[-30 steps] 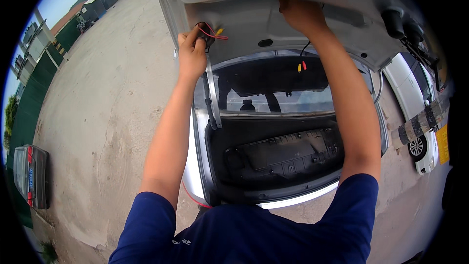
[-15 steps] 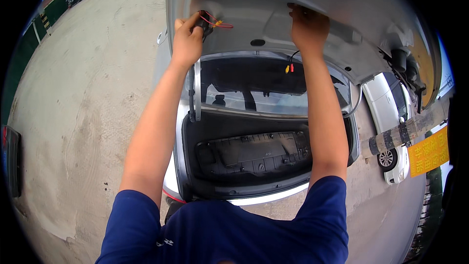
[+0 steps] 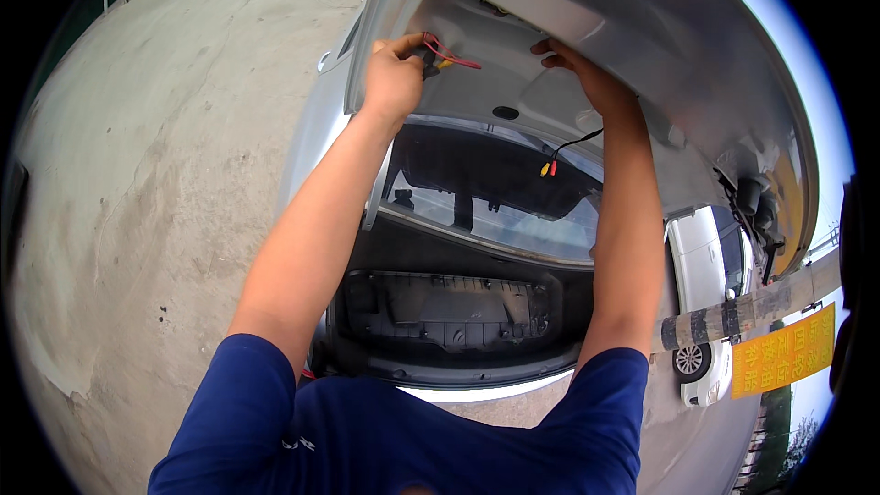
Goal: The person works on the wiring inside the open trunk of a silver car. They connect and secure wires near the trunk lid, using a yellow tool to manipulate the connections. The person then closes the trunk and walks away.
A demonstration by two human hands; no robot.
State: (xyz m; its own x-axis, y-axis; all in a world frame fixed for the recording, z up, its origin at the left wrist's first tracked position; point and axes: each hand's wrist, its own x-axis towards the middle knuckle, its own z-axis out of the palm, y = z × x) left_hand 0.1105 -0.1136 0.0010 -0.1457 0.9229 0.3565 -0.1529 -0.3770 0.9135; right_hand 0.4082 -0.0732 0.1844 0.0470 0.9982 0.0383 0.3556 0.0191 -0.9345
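One lettered sign (image 3: 784,355), left hand (image 3: 394,82) holding wire (image 3: 470,63)

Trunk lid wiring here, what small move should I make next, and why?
Perhaps lower your right hand to the yellow plug and red plug: they dangle free on the black cable, while your left hand holds the red wire higher up. The right hand's fingers are spread by the trunk lid, with nothing visibly gripped.

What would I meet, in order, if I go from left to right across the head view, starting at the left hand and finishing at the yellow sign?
Left hand, red wire, black oval cap, right hand, white car, yellow sign.
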